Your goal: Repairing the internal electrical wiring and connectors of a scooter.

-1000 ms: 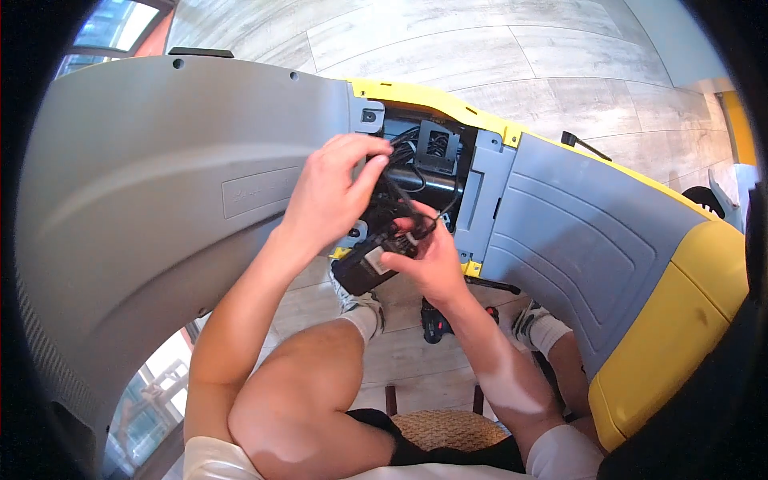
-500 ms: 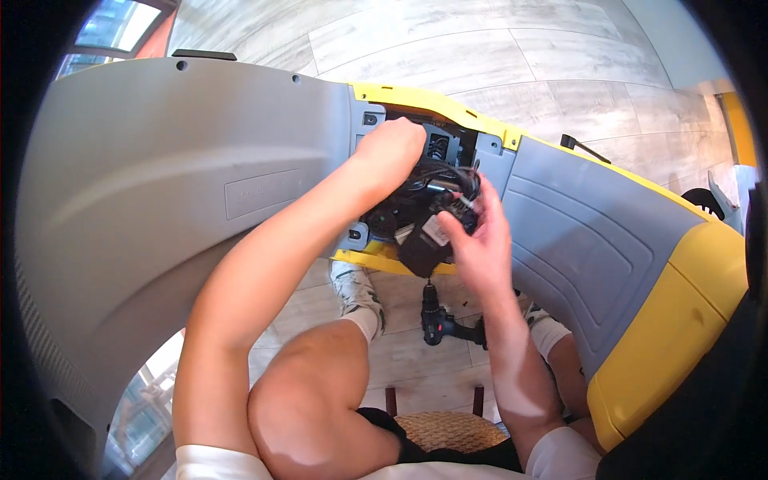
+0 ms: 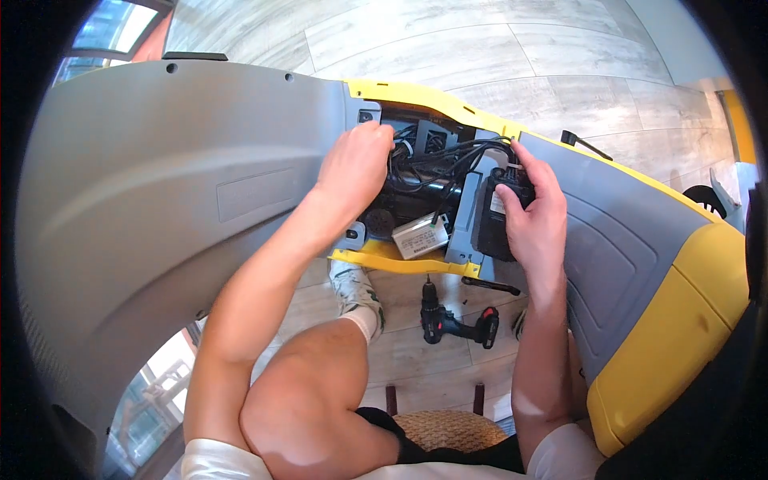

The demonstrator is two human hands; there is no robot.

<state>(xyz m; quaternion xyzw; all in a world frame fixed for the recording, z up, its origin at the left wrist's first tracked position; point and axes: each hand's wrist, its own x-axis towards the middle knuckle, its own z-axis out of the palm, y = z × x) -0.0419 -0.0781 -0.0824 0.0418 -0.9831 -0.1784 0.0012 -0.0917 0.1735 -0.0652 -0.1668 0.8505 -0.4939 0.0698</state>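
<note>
A compartment [image 3: 419,185] with yellow edges lies open between grey panels, holding a black cylinder, looped wiring and a silver label-bearing box [image 3: 420,237]. My left hand [image 3: 352,168] is curled closed at the compartment's left side, on black cables [image 3: 436,164] that run rightward; its fingertips are mostly hidden. My right hand [image 3: 534,212] grips a black box [image 3: 494,230] with a pale label, thumb on its face, at the compartment's right edge, with cable loops reaching up to it.
A black cordless drill [image 3: 448,326] lies on the floor [image 3: 448,364] below the compartment, between my legs. A woven stool seat [image 3: 448,428] is at the bottom. Grey panels [image 3: 160,152] and a yellow panel [image 3: 664,336] surround my arms.
My right hand has carried the black box up and rightward out of the compartment's middle, uncovering the silver box. My left hand has moved slightly left since half a second ago.
</note>
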